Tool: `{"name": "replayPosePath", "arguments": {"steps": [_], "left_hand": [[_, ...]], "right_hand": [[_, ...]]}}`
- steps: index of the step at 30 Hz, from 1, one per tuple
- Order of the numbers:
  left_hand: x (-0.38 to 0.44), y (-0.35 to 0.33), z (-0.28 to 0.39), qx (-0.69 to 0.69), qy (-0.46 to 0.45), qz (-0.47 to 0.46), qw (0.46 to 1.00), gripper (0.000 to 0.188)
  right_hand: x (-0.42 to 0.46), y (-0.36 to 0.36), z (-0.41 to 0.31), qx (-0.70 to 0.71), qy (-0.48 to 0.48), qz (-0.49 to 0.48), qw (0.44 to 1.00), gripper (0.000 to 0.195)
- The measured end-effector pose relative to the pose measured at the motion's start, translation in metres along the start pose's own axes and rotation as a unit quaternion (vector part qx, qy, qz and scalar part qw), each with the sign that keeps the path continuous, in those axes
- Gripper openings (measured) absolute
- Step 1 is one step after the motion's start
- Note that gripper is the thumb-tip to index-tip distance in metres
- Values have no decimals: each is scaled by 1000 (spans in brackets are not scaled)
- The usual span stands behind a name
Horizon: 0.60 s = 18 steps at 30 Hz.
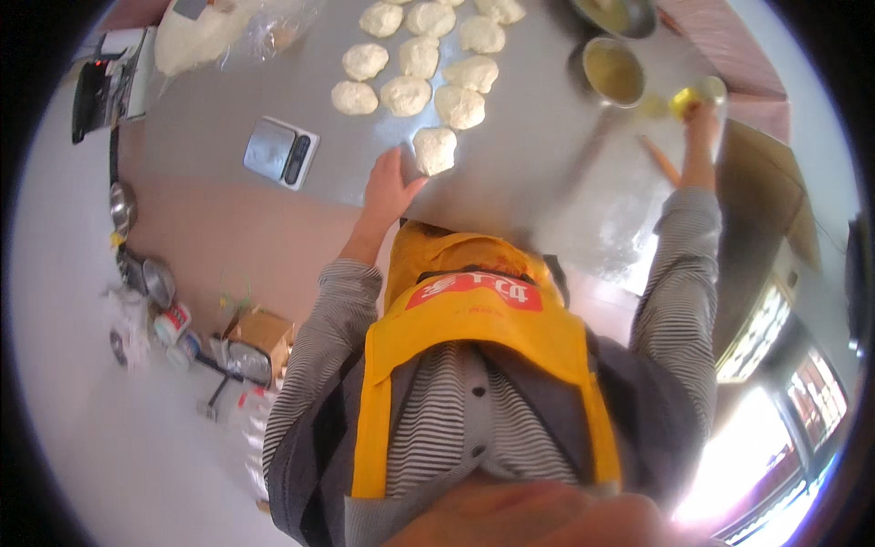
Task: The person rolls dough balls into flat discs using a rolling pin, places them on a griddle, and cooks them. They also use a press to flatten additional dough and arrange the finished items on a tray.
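Note:
My left hand [393, 183] is at the near edge of the metal table [540, 137], thumb and fingers apart beside a piece of pale dough [435, 151]. The thumb lies close to the dough's lower edge; whether they touch is unclear. Several more rounded dough pieces [405, 96] lie in rough rows beyond it. My right hand [698, 117] reaches to the far right, at a blurred yellow object [682, 102] by a pale round container [712, 89]. Its fingertips are unclear, so a grip cannot be made out. A thin wooden stick [660, 161] lies beside the right forearm.
A digital scale [270, 149] sits left of the dough pieces. A large dough mass [198, 41] with clear plastic film [273, 34] lies at the far left. A bowl of yellowish contents [614, 72] and a dark pan [632, 15] stand at the right. A cardboard box [263, 333] is below left.

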<state>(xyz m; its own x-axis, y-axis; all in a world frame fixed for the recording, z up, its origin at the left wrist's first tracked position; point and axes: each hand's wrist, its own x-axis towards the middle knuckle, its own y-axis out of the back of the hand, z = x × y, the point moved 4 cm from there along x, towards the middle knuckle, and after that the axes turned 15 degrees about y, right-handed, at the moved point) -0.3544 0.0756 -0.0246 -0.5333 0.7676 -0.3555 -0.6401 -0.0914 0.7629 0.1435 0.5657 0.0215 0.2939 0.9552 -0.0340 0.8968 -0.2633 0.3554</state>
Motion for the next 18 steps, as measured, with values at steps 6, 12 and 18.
{"name": "replayPosePath", "arguments": {"steps": [6, 12, 18], "left_hand": [[12, -50, 69, 49, 112, 83, 989, 100], [34, -58, 45, -94, 196, 18, 976, 73], [-6, -21, 148, -348, 103, -324, 873, 60]], "right_hand": [[26, -7, 26, 184, 35, -40, 981, 50], [-32, 21, 27, -432, 193, -111, 874, 43], [-337, -78, 8, 84, 63, -446, 889, 51]]}}
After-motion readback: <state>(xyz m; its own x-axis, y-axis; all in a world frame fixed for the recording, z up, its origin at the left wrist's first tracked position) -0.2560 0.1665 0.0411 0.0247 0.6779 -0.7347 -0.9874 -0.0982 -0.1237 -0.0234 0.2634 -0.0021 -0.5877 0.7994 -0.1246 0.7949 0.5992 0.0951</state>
